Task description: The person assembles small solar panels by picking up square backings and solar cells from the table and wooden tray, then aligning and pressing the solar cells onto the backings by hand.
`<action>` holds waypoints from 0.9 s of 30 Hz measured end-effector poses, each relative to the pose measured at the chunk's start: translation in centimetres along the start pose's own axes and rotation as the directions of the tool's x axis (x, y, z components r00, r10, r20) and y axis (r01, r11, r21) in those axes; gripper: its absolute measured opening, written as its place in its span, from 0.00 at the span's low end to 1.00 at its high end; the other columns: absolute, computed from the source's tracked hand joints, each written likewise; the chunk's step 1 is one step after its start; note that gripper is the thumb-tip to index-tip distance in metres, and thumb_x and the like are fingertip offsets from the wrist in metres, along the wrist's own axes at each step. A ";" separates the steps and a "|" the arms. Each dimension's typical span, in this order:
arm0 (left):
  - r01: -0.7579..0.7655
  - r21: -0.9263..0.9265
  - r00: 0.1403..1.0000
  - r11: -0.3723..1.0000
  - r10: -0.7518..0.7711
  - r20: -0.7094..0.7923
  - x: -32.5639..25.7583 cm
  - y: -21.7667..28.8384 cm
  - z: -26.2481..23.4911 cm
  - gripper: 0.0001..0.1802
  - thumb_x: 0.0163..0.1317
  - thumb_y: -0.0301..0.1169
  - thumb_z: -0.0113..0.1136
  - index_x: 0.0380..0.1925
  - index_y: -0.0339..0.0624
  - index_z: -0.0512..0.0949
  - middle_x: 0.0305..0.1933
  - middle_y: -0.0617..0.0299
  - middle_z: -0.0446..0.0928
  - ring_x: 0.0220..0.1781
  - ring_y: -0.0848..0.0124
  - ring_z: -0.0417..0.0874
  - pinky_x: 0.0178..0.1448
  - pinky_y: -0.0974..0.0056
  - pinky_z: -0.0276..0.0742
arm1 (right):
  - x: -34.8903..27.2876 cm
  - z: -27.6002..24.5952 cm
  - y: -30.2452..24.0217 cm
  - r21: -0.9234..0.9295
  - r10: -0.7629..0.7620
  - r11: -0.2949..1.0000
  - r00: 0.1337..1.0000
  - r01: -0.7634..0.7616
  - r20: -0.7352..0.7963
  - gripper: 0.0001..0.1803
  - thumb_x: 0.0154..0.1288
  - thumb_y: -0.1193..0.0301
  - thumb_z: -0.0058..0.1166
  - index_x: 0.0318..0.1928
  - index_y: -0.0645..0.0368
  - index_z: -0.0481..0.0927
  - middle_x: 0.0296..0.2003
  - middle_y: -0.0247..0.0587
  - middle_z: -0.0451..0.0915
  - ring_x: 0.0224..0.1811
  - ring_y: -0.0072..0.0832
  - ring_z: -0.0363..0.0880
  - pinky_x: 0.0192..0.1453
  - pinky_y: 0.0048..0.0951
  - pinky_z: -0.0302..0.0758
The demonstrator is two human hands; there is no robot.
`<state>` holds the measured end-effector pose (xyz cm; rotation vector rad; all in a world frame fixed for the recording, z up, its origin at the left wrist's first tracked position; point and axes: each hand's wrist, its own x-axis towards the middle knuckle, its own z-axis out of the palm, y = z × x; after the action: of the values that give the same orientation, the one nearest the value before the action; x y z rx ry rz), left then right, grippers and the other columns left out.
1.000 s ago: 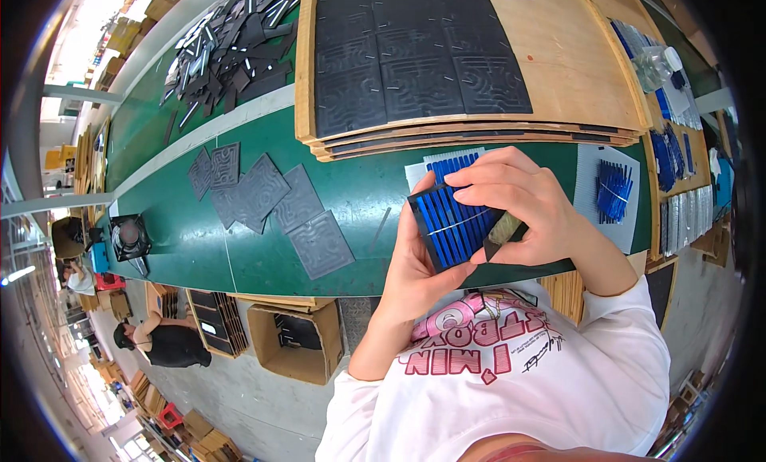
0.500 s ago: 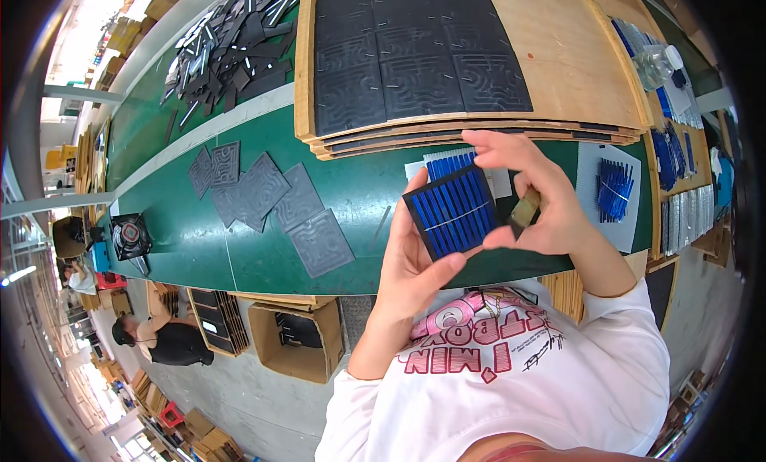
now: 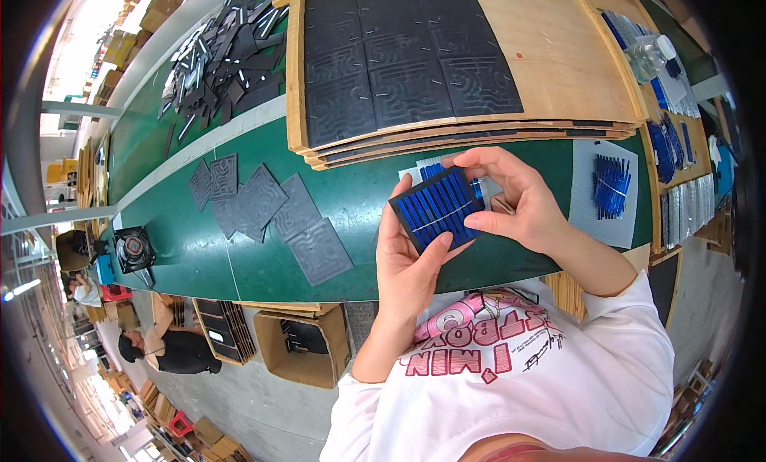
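My left hand (image 3: pixel 405 262) grips a small square solar panel (image 3: pixel 435 215) by its left and lower edges, the thumb on its face. The panel has a black border, dark blue strips and a pale line across them, and is tilted toward me above the green table. My right hand (image 3: pixel 527 203) is closed on its right side, thumb on the face near the edge and index finger at the upper corner. A small brownish thing (image 3: pixel 499 205) shows inside the right hand; I cannot make out its kind. Behind the panel, blue strips (image 3: pixel 431 170) are partly hidden.
Several grey patterned square plates (image 3: pixel 319 250) lie on the green table (image 3: pixel 191 258) at left. Stacked wooden trays (image 3: pixel 558 128) with black plates stand beyond. Blue strips (image 3: pixel 612 187) rest on a white sheet (image 3: pixel 585 215) at right. A small fan (image 3: pixel 134 249) and dark pieces (image 3: pixel 227 59) are farther left.
The panel and both hands have moved slightly left. My right thumb has come onto the panel's face, and the brownish thing in that hand is now more hidden.
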<state>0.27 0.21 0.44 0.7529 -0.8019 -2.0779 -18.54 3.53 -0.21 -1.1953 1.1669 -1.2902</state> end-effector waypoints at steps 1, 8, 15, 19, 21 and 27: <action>-0.003 0.012 1.000 1.000 0.003 -0.001 0.0 0.0 0.0 0.43 0.61 0.09 0.50 0.75 0.44 0.50 0.66 0.45 0.68 0.64 0.50 0.77 0.61 0.46 0.83 | 0.0 0.0 0.0 0.014 0.011 1.000 1.000 -0.011 -0.004 0.34 0.55 0.82 0.66 0.63 0.60 0.69 0.63 0.47 0.73 0.59 0.25 0.73 0.40 0.15 0.76; -0.004 0.032 1.000 0.999 0.004 0.002 0.1 -0.1 0.0 0.43 0.61 0.09 0.50 0.75 0.44 0.50 0.66 0.45 0.68 0.64 0.50 0.77 0.61 0.46 0.83 | 0.1 0.0 0.4 0.052 -0.026 0.998 1.000 0.026 -0.012 0.32 0.56 0.81 0.65 0.62 0.61 0.69 0.60 0.47 0.76 0.59 0.31 0.74 0.66 0.34 0.71; 0.005 0.036 1.000 0.999 -0.005 -0.008 0.2 -0.3 0.0 0.43 0.61 0.10 0.52 0.75 0.43 0.50 0.67 0.44 0.66 0.65 0.49 0.76 0.61 0.45 0.82 | 0.3 -0.3 1.1 0.094 -0.039 0.995 0.999 0.042 -0.032 0.33 0.53 0.83 0.65 0.62 0.61 0.71 0.58 0.39 0.76 0.54 0.28 0.75 0.63 0.31 0.71; 0.028 -0.062 0.999 0.998 -0.025 0.048 0.0 -0.3 0.0 0.39 0.66 0.15 0.48 0.75 0.45 0.49 0.69 0.44 0.64 0.67 0.49 0.74 0.64 0.44 0.80 | 0.4 0.1 0.6 0.076 -0.016 0.997 0.998 0.021 -0.060 0.36 0.53 0.80 0.68 0.63 0.59 0.69 0.58 0.41 0.75 0.55 0.28 0.75 0.64 0.32 0.70; 0.059 -0.116 0.997 0.991 -0.052 0.061 -0.1 -0.4 0.1 0.37 0.68 0.17 0.46 0.76 0.45 0.49 0.70 0.45 0.64 0.68 0.50 0.73 0.65 0.44 0.79 | 0.3 0.4 0.5 0.038 -0.005 0.999 0.998 0.008 -0.062 0.37 0.52 0.79 0.69 0.64 0.59 0.68 0.58 0.41 0.75 0.56 0.28 0.75 0.64 0.32 0.70; 0.069 0.019 0.994 0.997 -0.071 0.081 -0.3 -1.1 0.6 0.35 0.71 0.17 0.37 0.76 0.46 0.48 0.71 0.46 0.61 0.70 0.53 0.71 0.68 0.48 0.76 | 0.3 0.7 0.6 -0.114 0.022 0.993 0.996 -0.033 -0.089 0.40 0.50 0.76 0.72 0.64 0.57 0.68 0.56 0.40 0.78 0.57 0.27 0.75 0.63 0.31 0.71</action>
<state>-0.43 1.17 0.07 0.7179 -0.8483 -2.1790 -17.83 3.20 -0.80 -1.2117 1.3324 -1.2798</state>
